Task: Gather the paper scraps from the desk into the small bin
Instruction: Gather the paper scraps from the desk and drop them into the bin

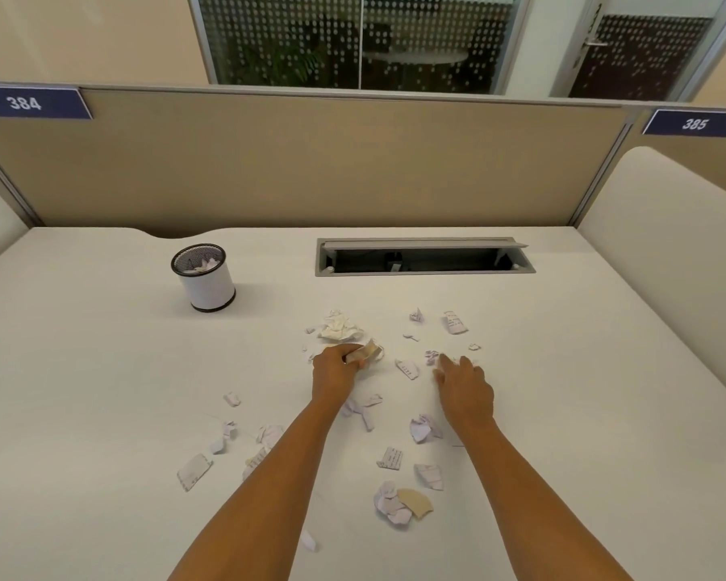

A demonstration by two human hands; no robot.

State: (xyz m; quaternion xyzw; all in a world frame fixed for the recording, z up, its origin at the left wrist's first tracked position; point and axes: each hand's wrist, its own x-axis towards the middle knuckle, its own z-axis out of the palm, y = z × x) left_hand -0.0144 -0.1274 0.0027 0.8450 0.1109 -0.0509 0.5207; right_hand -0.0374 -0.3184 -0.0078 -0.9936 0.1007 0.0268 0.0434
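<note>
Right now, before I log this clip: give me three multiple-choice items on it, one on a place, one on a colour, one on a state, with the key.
1. The bin stands on the desk at its:
A. left rear
B. right rear
C. near edge

2. The bin's wall is:
A. red
B. white
C. green

3. The left grip:
A. lies flat and empty
B. holds a tan wad
C. is inside the bin

Key:
1 A: it stands far back, left of the scraps.
2 B: the wall is white below a black mesh rim.
3 B: the fingers curl round the wad.
</note>
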